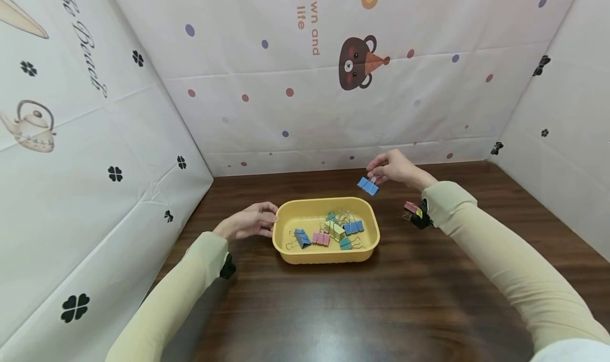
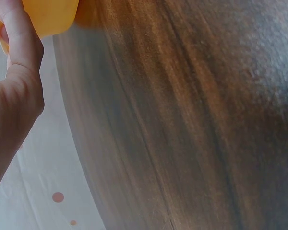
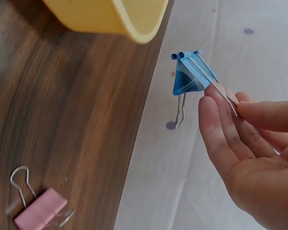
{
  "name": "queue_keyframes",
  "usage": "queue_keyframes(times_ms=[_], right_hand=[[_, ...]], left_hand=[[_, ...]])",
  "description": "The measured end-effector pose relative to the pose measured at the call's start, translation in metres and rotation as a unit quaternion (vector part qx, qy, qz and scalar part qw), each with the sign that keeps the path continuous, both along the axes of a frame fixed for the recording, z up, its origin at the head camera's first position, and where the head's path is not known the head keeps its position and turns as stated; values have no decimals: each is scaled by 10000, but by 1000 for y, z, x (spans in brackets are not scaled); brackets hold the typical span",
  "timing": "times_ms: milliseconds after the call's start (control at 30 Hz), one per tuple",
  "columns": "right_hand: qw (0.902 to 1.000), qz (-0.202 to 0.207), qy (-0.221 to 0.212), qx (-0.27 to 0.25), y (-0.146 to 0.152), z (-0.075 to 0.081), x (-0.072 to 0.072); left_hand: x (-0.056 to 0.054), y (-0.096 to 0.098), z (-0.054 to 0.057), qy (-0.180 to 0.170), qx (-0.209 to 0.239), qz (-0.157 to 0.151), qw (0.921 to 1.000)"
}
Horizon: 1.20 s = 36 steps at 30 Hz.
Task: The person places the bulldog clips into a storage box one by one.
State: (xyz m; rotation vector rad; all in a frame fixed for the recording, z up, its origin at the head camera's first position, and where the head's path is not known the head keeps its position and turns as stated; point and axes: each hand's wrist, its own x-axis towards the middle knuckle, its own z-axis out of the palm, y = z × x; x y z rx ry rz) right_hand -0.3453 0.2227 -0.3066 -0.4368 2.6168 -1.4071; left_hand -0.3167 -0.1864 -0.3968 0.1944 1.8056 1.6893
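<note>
My right hand (image 1: pixel 393 169) pinches a blue binder clip (image 1: pixel 368 186) by a wire handle, in the air beyond the tray's right end. In the right wrist view, that blue clip (image 3: pixel 189 74) has its other wire handle hanging down. My left hand (image 1: pixel 252 220) holds the left end of a yellow plastic tray (image 1: pixel 326 257), its fingers at the rim. Inside the tray lie several binder clips, among them a pink one (image 1: pixel 321 239), a pale yellow one (image 1: pixel 335 230) and a dark blue one (image 1: pixel 302 238).
A pink binder clip (image 3: pixel 41 210) lies on the dark wooden table (image 1: pixel 305 304), right of the tray and near my right wrist. A printed white sheet (image 1: pixel 286 108) stands behind the table, with further white sheets at both sides.
</note>
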Motion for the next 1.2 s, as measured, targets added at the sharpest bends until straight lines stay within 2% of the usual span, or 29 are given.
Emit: queue_keyframes(times_ms=[300, 633, 1200], right_hand=[[9995, 307, -1, -22, -22, -1, 1], [9989, 452, -86, -125, -49, 0, 3], [9942, 1055, -181, 51, -94, -2, 13]], left_hand=[[0, 0, 0, 2, 15, 6, 10000], [-1, 0, 1, 13, -20, 8, 10000], [-1, -1, 0, 29, -38, 44, 10000]])
